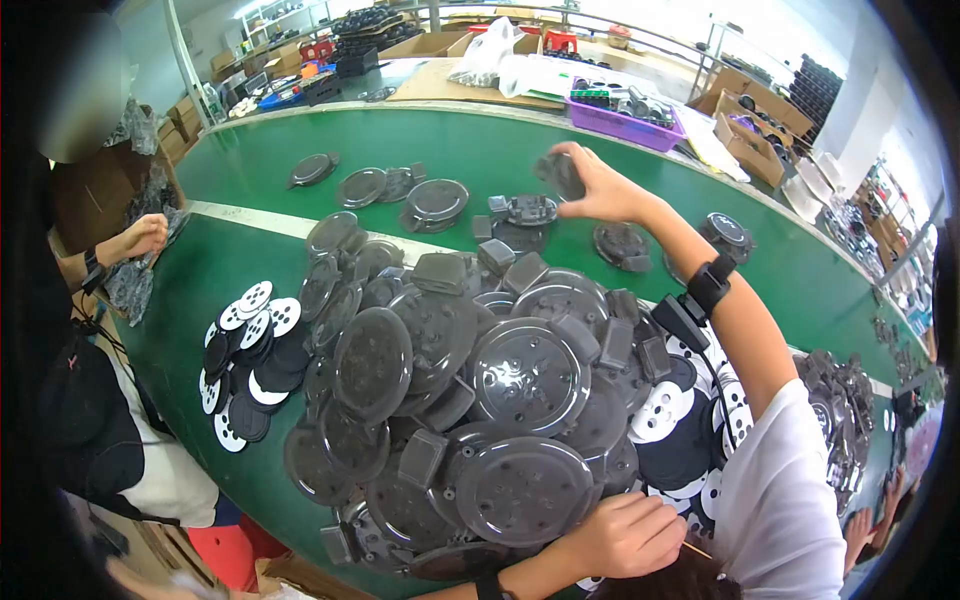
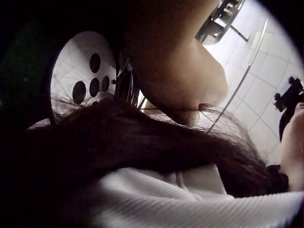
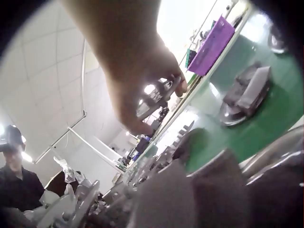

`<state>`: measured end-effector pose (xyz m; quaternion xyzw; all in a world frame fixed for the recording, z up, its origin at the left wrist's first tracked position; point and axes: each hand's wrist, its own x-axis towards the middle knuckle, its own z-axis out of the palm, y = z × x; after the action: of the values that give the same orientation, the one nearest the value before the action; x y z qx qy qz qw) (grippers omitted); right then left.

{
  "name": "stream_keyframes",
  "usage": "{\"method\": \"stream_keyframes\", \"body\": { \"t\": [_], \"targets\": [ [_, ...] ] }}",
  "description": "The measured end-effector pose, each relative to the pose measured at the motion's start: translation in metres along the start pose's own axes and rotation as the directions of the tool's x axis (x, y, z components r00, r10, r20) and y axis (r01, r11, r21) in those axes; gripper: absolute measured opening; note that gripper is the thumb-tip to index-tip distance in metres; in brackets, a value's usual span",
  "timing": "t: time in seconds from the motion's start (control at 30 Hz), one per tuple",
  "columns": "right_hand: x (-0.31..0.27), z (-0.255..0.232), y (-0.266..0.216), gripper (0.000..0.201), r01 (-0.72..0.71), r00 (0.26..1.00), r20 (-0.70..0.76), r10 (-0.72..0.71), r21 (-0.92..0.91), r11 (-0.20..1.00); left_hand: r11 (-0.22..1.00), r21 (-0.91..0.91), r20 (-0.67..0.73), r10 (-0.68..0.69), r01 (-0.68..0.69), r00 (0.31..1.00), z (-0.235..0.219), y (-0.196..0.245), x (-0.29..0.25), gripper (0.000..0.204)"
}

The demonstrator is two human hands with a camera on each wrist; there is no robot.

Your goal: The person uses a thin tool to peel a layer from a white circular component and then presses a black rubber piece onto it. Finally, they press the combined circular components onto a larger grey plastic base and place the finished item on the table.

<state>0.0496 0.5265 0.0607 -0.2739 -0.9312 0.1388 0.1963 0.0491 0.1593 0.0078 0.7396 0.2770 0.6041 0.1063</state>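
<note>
Pinching round grey plastic part (image 1: 560,175)

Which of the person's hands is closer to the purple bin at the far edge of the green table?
The right. The right hand reaches out over the table, holding a dark plastic part a little short of the purple bin; the left hand stays by the near pile.

The big round discs (image 1: 528,375) in the pile look like dark grey plastic, smooth and a bit shiny. The small flat discs (image 1: 255,297) look white and matt. The table (image 1: 280,160) has a smooth green top. The tray (image 1: 625,125) looks like purple plastic. The sleeve (image 1: 775,500) is soft white cloth.
</note>
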Motion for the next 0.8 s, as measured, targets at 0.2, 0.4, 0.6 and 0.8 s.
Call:
{"method": "stream_keyframes", "body": {
  "t": [0.2, 0.4, 0.6, 0.8],
  "targets": [
    [0.023, 0.024, -0.017, 0.093, -0.276, 0.895, 0.282, 0.346, -0.260, 0.925, 1.000, 0.005, 0.001, 0.004, -0.004, 1.000, -0.001, 0.001, 0.000, 0.019],
    [0.019, 0.034, 0.019, 0.092, -0.264, 0.932, 0.224, 0.286, -0.123, 0.957, 1.000, 0.011, -0.025, 0.013, -0.012, 1.000, 0.002, 0.001, -0.001, 0.021],
    [0.019, 0.028, 0.021, 0.094, -0.312, 0.895, 0.287, 0.341, -0.142, 0.939, 0.999, 0.005, -0.041, 0.038, -0.038, 0.998, 0.005, -0.001, -0.004, 0.022],
    [0.029, 0.016, 0.014, 0.092, -0.323, 0.923, 0.159, 0.351, -0.177, 0.930, 1.000, -0.001, -0.024, 0.026, -0.026, 0.999, 0.006, -0.001, -0.004, 0.021]
  ]
}}
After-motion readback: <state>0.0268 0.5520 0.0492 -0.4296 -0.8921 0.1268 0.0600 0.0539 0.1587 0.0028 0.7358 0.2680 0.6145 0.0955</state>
